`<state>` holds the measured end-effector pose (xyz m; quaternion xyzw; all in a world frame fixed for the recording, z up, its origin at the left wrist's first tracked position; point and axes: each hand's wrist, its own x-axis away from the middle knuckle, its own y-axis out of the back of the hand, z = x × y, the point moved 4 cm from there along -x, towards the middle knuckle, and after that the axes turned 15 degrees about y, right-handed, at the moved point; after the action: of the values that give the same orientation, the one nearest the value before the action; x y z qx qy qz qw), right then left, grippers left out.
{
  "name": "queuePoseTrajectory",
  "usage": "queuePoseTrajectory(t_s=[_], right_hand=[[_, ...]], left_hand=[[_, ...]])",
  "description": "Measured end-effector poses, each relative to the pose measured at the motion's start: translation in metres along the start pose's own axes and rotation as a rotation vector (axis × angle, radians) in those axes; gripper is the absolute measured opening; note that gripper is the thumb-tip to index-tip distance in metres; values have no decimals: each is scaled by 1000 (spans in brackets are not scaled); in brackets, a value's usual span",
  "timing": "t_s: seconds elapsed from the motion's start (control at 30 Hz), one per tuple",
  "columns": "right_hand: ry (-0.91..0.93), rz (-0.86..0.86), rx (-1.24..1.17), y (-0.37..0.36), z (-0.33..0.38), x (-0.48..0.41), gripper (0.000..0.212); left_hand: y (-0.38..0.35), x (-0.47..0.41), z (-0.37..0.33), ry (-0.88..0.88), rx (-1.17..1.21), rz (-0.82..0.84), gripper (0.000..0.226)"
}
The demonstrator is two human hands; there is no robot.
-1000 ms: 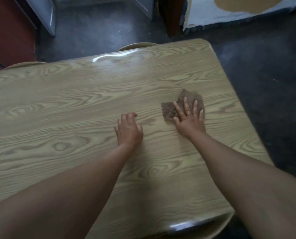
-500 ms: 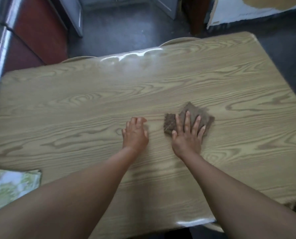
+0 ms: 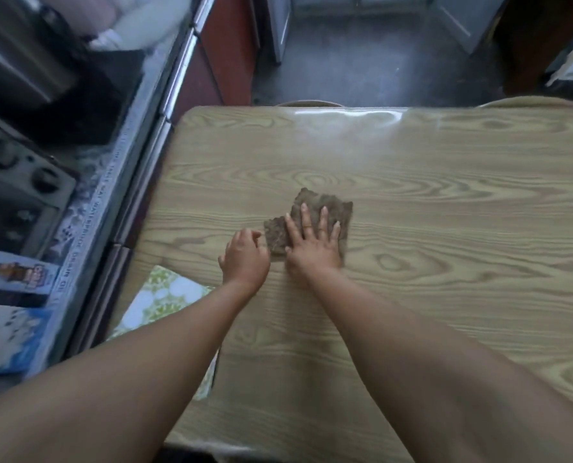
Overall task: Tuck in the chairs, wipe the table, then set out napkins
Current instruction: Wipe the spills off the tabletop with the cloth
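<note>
My right hand (image 3: 313, 248) lies flat, fingers spread, pressing down on a brown, rough-textured wiping cloth (image 3: 325, 208) near the middle of the pale wood-grain laminate tabletop (image 3: 445, 202); that grip is released, palm on the cloth rather than closed around it. My left hand (image 3: 245, 257) rests just beside it on the bare tabletop, fingers loosely curled and grasping nothing, its fingertips close to the cloth's left edge. A stack of green-and-white floral paper napkins (image 3: 164, 299) lies at the tabletop's left edge, partly under my left forearm. Two rounded tan chair backs (image 3: 308, 103) show along the far edge of the tabletop. To the left stands a counter with a metal-trimmed edge (image 3: 178, 65), just beside the tabletop.
</note>
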<state>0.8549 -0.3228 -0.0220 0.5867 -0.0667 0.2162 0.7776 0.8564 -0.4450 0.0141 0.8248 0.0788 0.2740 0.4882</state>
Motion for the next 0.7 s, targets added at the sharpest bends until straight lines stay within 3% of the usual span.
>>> queuePoseTrajectory(t_s=[0.1,0.17,0.27,0.33,0.4,0.53,0.7], right_hand=[[129,57,-123,8,40,-19,58],[117,-89,-299,21,49,-20,54],[-167,-400,-334,38,36,-4,49],[-379,-353,-343,36,23,8,51],[-446,-270,-492,30,12,10,51],[-391,-243,-703,28,13,10,40],[-331,-245,-897,28,43,8,40]], left_hand=[[15,-16,17,157,179,34,31],[19,-21,21,256,308,62,29],[16,-20,22,367,456,115,30],[12,-16,22,414,481,163,31],[4,-13,20,451,480,222,31],[-2,-8,25,520,470,282,35],[25,-14,31,477,407,147,17]])
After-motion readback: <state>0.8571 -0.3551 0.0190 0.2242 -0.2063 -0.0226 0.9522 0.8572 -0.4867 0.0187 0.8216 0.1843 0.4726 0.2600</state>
